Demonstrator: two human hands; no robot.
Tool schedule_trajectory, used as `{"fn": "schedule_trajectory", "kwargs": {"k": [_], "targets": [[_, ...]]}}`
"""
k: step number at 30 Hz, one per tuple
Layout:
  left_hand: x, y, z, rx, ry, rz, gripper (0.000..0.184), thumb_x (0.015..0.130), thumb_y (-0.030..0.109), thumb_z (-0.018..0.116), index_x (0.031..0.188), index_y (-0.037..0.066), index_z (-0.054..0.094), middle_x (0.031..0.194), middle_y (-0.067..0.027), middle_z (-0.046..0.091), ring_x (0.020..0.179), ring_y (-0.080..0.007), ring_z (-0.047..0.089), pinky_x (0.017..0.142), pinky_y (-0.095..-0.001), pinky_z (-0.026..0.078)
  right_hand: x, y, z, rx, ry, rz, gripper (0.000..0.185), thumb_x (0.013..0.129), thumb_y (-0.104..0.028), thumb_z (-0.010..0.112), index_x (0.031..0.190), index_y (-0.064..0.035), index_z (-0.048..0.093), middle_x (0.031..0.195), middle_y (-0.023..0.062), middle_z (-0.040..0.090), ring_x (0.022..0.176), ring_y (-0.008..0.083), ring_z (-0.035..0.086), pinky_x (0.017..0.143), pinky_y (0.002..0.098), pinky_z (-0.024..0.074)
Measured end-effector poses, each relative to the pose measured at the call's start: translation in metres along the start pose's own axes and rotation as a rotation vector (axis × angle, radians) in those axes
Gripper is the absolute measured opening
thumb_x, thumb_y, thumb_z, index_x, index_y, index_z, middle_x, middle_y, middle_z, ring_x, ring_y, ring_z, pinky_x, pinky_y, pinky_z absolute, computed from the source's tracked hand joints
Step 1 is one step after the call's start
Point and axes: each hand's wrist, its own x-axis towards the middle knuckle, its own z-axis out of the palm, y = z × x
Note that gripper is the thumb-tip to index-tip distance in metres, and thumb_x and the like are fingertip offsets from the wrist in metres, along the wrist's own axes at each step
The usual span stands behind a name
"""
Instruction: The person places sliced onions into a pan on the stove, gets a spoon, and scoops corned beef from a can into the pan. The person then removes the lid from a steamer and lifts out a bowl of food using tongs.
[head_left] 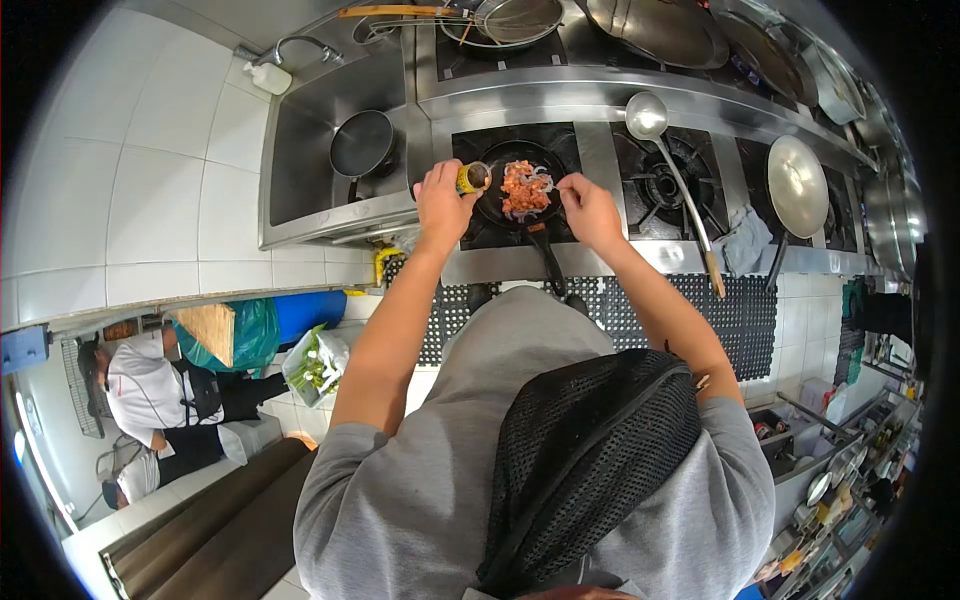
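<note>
While one pan [362,143] sits in the sink [298,120], the left hand [445,200] grips one jar [470,179], just left of one frying pan [494,208] of meat [525,190], handle [545,258] pointing back bodyward. At its right edge, the right hand [592,212] narrows its fingertips, holding what, I can't tell; one ladle [681,190] lies beyond.

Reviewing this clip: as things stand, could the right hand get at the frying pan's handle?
Most likely yes: the pan handle juts toward the person, close to the right hand, with nothing visible between them. Whether that hand already holds something is unclear.
</note>
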Motion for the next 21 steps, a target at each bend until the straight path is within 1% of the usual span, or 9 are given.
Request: {"fn": "schedule_trajectory", "kwargs": {"k": [2,3,5,6,8,11,12,14,21], "targets": [[-0.007,0.001,-0.001,-0.158,0.006,-0.062,0.058,0.076,0.014,0.094,0.126,0.01,0.065,0.119,-0.011,0.071,0.117,-0.0353,0.066,0.099,-0.0482,0.044,-0.009,0.007,0.006,-0.486,0.011,-0.103,0.01,0.105,-0.015,0.064,0.109,-0.01,0.071,0.08,0.0196,0.073,0.074,0.0377,0.072,0.067,0.0483,0.053],[-0.011,-0.001,0.001,-0.156,0.008,-0.062,0.058,0.076,0.014,0.094,0.126,0.01,0.065,0.119,-0.011,0.071,0.117,-0.0353,0.066,0.099,-0.0482,0.044,-0.014,0.013,0.008,-0.485,0.011,-0.106,0.01,0.105,-0.015,0.064,0.109,-0.01,0.071,0.08,0.0196,0.073,0.074,0.0377,0.072,0.067,0.0483,0.053],[-0.016,-0.005,0.003,-0.364,0.035,-0.089,0.058,0.079,0.009,0.093,0.128,0.006,0.063,0.122,-0.0131,0.073,0.109,-0.0324,0.073,0.096,-0.0437,0.054,-0.015,0.022,0.012,-0.353,0.084,-0.08,0.01,0.105,-0.018,0.064,0.108,-0.012,0.072,0.082,0.0231,0.072,0.08,0.0454,0.071,0.067,0.0523,0.0533],[-0.017,0.001,-0.004,-0.455,-0.009,-0.175,0.057,0.081,0.006,0.092,0.129,0.004,0.061,0.125,-0.0141,0.074,0.111,-0.0277,0.075,0.096,-0.0387,0.058,-0.015,0.01,0.008,-0.348,0.082,-0.087,0.01,0.105,-0.018,0.064,0.108,-0.012,0.072,0.082,0.0231,0.072,0.08,0.0454,0.071,0.067,0.0523,0.0533],[-0.019,0.004,-0.008,-0.469,0.003,-0.175,0.059,0.081,0.007,0.093,0.131,0.003,0.061,0.124,-0.014,0.075,0.112,-0.0265,0.074,0.097,-0.0382,0.058,-0.015,-0.011,-0.004,-0.208,0.077,0.028,0.009,0.105,-0.019,0.062,0.108,-0.012,0.068,0.084,0.0232,0.074,0.082,0.0483,0.072,0.073,0.0587,0.0541],[-0.021,0.008,-0.009,-0.489,0.018,-0.177,0.062,0.082,0.009,0.094,0.133,0.003,0.06,0.121,-0.0143,0.076,0.115,-0.0256,0.074,0.098,-0.0373,0.057,-0.012,-0.014,-0.006,-0.131,0.115,-0.024,0.009,0.105,-0.018,0.062,0.106,-0.0114,0.067,0.085,0.0236,0.074,0.083,0.0483,0.072,0.073,0.0589,0.0542],[-0.021,0.007,-0.007,-0.497,0.0,-0.19,0.062,0.082,0.01,0.094,0.133,0.003,0.06,0.12,-0.0139,0.076,0.114,-0.0255,0.074,0.098,-0.0374,0.057,-0.011,-0.003,-0.001,-0.133,0.114,-0.023,0.009,0.105,-0.018,0.062,0.106,-0.0114,0.067,0.085,0.0236,0.074,0.083,0.0483,0.072,0.073,0.0589,0.0542],[-0.023,0.01,-0.006,-0.509,-0.021,-0.198,0.062,0.081,0.011,0.094,0.133,0.003,0.06,0.12,-0.0135,0.076,0.113,-0.0253,0.074,0.097,-0.0375,0.057,-0.01,0.018,0.008,-0.353,0.021,0.011,0.008,0.105,-0.018,0.063,0.106,-0.0102,0.066,0.086,0.0227,0.075,0.083,0.0479,0.073,0.073,0.0583,0.0546],[-0.023,0.01,-0.004,-0.532,0.061,-0.256,0.059,0.083,0.018,0.096,0.129,0.002,0.063,0.114,-0.0116,0.076,0.103,-0.0223,0.073,0.095,-0.0366,0.057,-0.017,-0.008,-0.006,-0.248,0.101,0.023,0.012,0.107,-0.02,0.062,0.108,-0.0084,0.064,0.087,0.0237,0.075,0.082,0.0485,0.072,0.073,0.06,0.0541]]}}
